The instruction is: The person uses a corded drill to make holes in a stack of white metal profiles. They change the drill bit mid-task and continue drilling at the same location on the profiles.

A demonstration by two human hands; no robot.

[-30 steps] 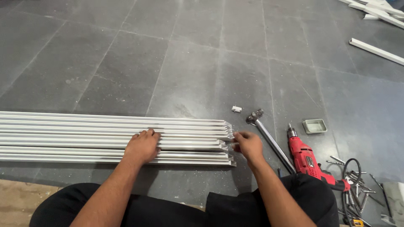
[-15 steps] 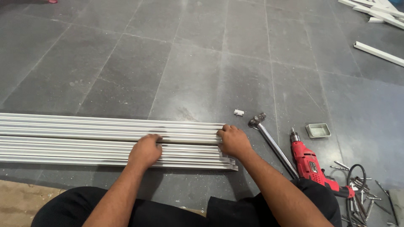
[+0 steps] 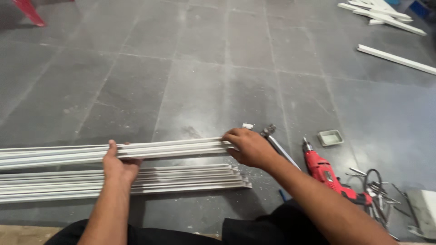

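The long white strips (image 3: 172, 149) form a thin bundle, lifted above the floor pile (image 3: 181, 179), with the left hand (image 3: 119, 164) gripping its middle and the right hand (image 3: 250, 147) clamped on its 3 o'clock end.

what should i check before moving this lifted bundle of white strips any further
1. Left hand grips the lifted bundle: ok.
2. Right hand holds the bundle's end: ok.
3. Bundle clear of the lower stack: ok.
4. Strip ends flush under the right hand: cannot tell.
5. Floor beside the end free: not ok, a metal tool and a red drill lie close.
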